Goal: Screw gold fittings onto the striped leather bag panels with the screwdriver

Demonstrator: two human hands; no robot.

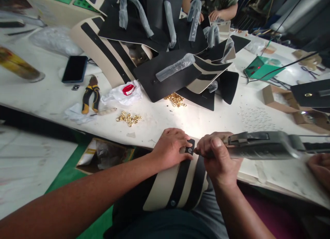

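My left hand (171, 146) grips the upper end of a cream panel (161, 190) with black strips, thumb and fingers on either side of a round metal fitting (190, 150). The panel slopes from the table edge down onto my lap. In my right hand (221, 156) is a grey and black electric screwdriver (260, 145), held level with its tip pointing left, close beside the fitting. Whether the tip touches the panel I cannot tell. A second round fitting (173, 203) sits low on one black strip.
Black and cream panels (170, 72) with plastic-wrapped handles are heaped ahead. Gold metal pieces (129, 118), pliers (91, 94) and a phone (74, 69) lie to the left. Rightward are cardboard boxes (277, 98), a green box (264, 67) and another person's hand (319, 168). Another person sits opposite.
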